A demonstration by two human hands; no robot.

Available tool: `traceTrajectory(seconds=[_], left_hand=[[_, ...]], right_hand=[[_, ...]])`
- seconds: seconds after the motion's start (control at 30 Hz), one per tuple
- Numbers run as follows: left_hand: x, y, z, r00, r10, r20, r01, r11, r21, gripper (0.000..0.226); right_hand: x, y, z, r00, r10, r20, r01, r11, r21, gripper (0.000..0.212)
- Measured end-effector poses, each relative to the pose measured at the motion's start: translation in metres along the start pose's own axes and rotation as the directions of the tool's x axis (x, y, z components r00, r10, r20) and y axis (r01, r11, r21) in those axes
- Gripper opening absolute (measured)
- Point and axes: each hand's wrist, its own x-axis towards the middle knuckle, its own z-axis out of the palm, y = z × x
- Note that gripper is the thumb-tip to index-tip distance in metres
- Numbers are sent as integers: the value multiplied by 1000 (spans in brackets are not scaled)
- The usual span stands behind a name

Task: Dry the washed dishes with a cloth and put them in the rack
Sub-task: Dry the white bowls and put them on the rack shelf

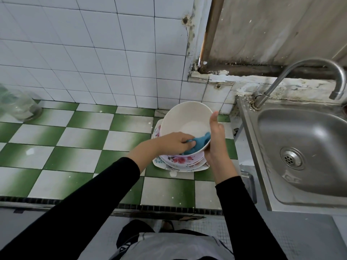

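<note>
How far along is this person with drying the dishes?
Done: nothing that can be confirmed, since no rack or finished dish is in view. In hand: the right hand holds a white bowl tilted up while the left hand wipes inside it with a blue cloth. Left: the stack of floral dishes beneath it on the tiled counter, then racking everything.
</note>
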Motion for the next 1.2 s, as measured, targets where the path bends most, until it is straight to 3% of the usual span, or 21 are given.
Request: traceTrajectory(seconds=[0.07,0.13,0.2,0.33,0.43,0.5,0.63,0.77,0.87,1.0,1.07,1.13,1.2], left_hand=[[-5,-6,1,995,-85,45,69,956,285,35],[-6,-12,5,986,-146,-83,167,804,571,37],[-1,-20,9,964,-146,-222,260,693,672,44],[7,-27,2,910,-145,-388,373,697,612,57],[12,-28,-2,879,-90,-468,358,774,522,58],[15,-24,-6,918,-132,-375,302,844,442,55],[-1,-5,-4,979,-202,-19,194,906,377,48],[-21,12,5,983,-182,35,174,970,172,46],[-26,15,12,994,-98,-53,105,983,152,50],[-25,12,15,970,68,-232,40,901,431,36],[-24,14,12,945,128,-300,37,872,488,30],[-22,16,10,919,172,-356,26,872,488,24],[-22,18,7,889,141,-435,21,937,348,20]], right_hand=[[1,0,-4,999,-18,-36,16,998,-57,86],[0,2,-5,998,-39,-46,35,995,-90,65],[-2,5,-4,996,-84,-19,81,987,-138,65],[-5,2,6,981,-186,61,195,960,-199,74],[-7,-1,10,976,-205,79,216,958,-187,73],[-7,-1,11,978,-193,77,204,962,-182,76],[-9,0,5,978,-199,70,210,951,-226,72],[-7,1,1,973,-232,9,228,949,-219,50],[-7,1,2,981,-190,-27,183,968,-173,57],[0,-4,1,998,-42,-44,42,999,9,99],[2,-8,-3,999,52,-2,-52,997,56,118],[3,-15,-6,994,79,74,-83,995,56,119],[4,-18,-11,995,70,72,-77,993,91,97]])
